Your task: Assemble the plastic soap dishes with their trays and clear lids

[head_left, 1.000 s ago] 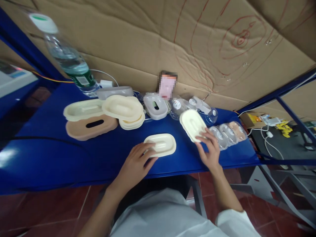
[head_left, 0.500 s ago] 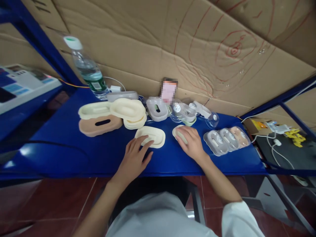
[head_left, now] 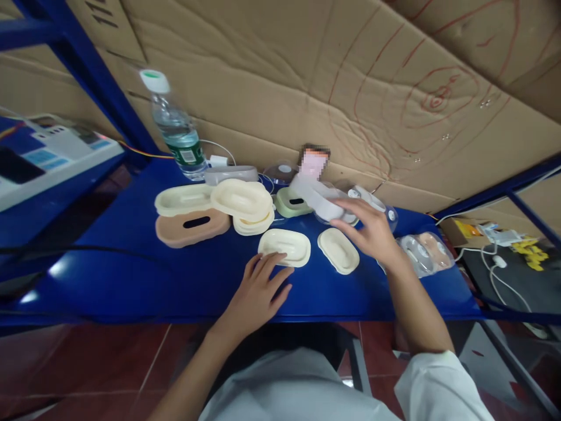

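Note:
My left hand (head_left: 258, 289) lies flat on the blue table (head_left: 131, 275), fingers stretched, fingertips touching the near edge of a cream oval lid (head_left: 284, 247). A second cream oval lid (head_left: 338, 250) lies just to its right, with no hand on it. My right hand (head_left: 370, 231) is raised above the back of the table and grips a light grey oval shell (head_left: 318, 199), held tilted. A pale green shell (head_left: 293, 202) sits under it.
A stack of cream lids (head_left: 243, 204), a cream shell (head_left: 182, 199) and a tan shell (head_left: 193, 225) stand at the left. A water bottle (head_left: 175, 128) stands at the back. Clear plastic trays (head_left: 423, 251) lie at the right. Cardboard lines the back wall.
My right hand let go of the cream lid, which now lies on the table, then reached back and lifted the grey shell. The left hand stayed on its lid.

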### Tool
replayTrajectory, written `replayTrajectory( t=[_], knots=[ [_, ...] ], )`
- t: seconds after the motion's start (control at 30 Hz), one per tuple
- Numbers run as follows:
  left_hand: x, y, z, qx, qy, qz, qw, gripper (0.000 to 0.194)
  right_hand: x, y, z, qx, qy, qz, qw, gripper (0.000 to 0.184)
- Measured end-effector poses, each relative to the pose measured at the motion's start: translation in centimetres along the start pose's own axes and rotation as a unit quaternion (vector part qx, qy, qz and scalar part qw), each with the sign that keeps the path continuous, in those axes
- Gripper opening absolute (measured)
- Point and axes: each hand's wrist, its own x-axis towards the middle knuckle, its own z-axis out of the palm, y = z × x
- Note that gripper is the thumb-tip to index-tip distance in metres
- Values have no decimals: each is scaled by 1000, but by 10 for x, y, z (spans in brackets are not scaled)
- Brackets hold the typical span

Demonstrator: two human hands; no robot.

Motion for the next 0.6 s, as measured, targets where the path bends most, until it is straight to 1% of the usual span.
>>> replayTrajectory(
  t=[0.03, 0.1, 0.17, 0.2, 0.27, 0.3, 0.33, 0.4, 0.5, 0.6],
  knots=[
    [0, 0, 1, 5, 1, 4, 1000, 27, -22, -6, -8, 7, 7, 4, 1000, 37],
    [0, -2, 4, 14, 6, 3, 1000, 26, -73, -18, -12, -11, -6, 17, 1000, 44],
    [0, -4, 7, 13, 6, -3, 1000, 25, -126, -25, -6, -45, -2, 45, 998, 52],
    [0, -5, 8, 7, 4, -5, 1000, 25, -149, -26, -1, -65, 13, 66, 996, 54],
    [0, -6, 10, -4, -6, -9, 1000, 25, -187, -25, 8, -86, 22, 110, 990, 53],
    [1, -7, 10, -6, -12, -11, 1000, 25, -199, -23, 11, -88, 21, 129, 988, 51],
    [1, -7, 10, -6, -16, -12, 1000, 26, -207, -22, 13, -83, 17, 144, 986, 49],
    [3, -6, 10, -2, -22, -11, 1000, 26, -211, -18, 16, -64, 11, 164, 984, 46],
    [3, -6, 10, 2, -22, -4, 1000, 26, -198, -10, 20, -31, 10, 170, 985, 42],
    [1, -5, 10, 9, -17, -8, 1000, 27, -179, 2, 29, -14, 4, 161, 987, 38]
  ],
)
